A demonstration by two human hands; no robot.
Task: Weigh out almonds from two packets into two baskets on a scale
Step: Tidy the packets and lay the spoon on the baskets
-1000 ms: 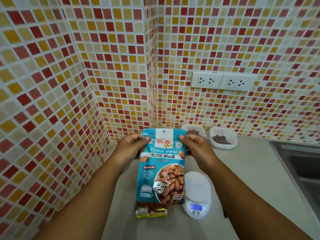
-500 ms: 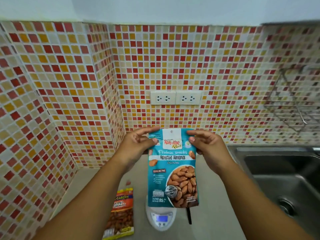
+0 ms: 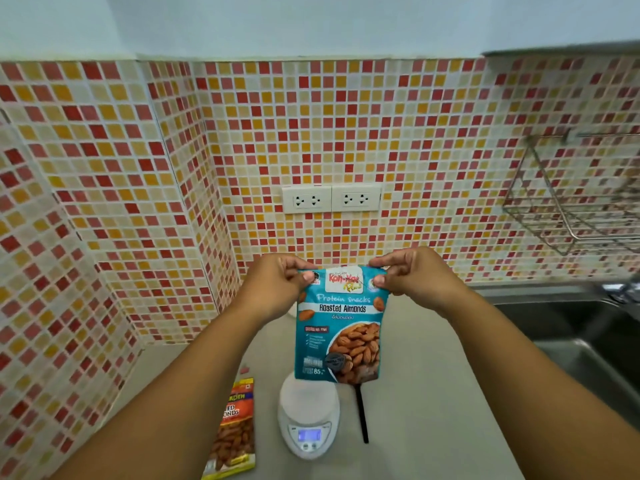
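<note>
Blue almond packet (image 3: 341,323) held upright in air above the scale (image 3: 308,422), mid-counter. Left hand (image 3: 277,289) and right hand (image 3: 412,275) each pinch a top corner. Second packet (image 3: 235,431) lies flat at the counter's near edge, left of the scale.

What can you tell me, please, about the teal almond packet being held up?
The teal packet is a glossy pouch, printed "Roasted Almonds" with a picture of almonds. It hangs upright in the air above the white scale, apart from it. The left hand and right hand pinch its top corners. Its top looks still sealed.
</note>
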